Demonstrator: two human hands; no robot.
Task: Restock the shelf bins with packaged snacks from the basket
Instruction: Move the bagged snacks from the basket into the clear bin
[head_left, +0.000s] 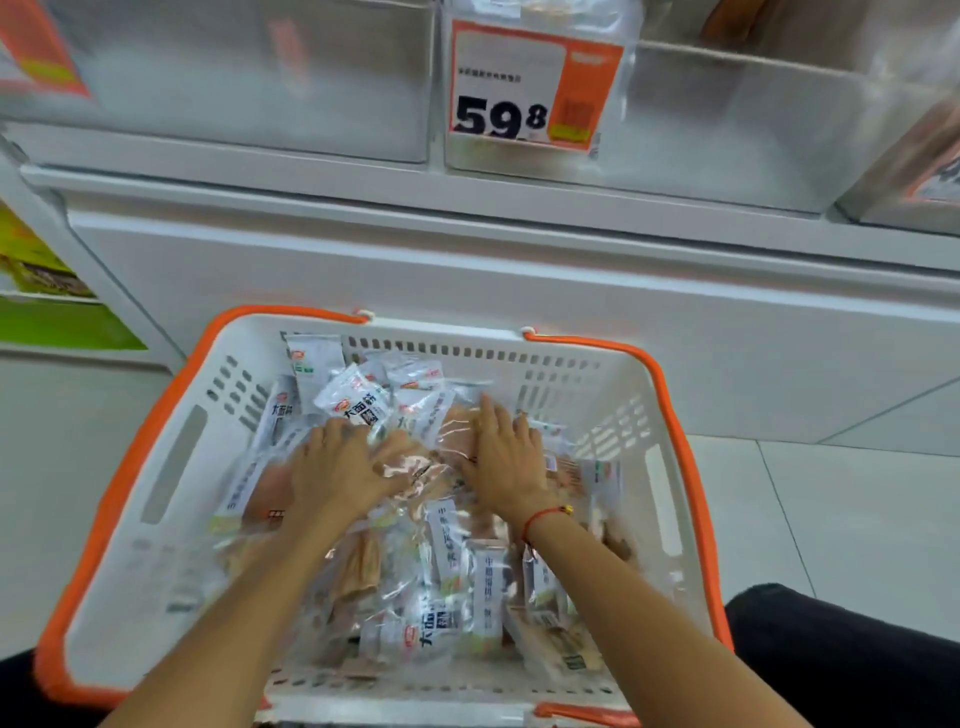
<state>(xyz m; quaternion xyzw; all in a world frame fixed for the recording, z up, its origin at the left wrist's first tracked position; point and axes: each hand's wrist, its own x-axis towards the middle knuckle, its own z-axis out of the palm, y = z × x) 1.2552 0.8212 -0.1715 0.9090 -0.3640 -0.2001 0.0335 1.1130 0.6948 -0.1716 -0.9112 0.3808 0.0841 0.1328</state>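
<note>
A white basket with orange rim and handles (171, 467) stands in front of the shelf, filled with several clear and white snack packets (457, 587). Both my hands are down inside it. My left hand (337, 467) lies on the pile with its fingers curled over a clear packet (410, 467) and the thumb against it. Just to the right, my right hand (506, 457) rests flat on the packets with straight fingers pointing to the far wall; a red string circles its wrist. Above, clear shelf bins (727, 130) line the shelf.
A price tag reading 59.8 (519, 88) hangs on the middle bin. The left bin (234, 78) shows a frosted front. A white shelf base (519, 291) stands behind the basket. Green packaging (47, 291) sits at the far left. Tiled floor (831, 519) lies right.
</note>
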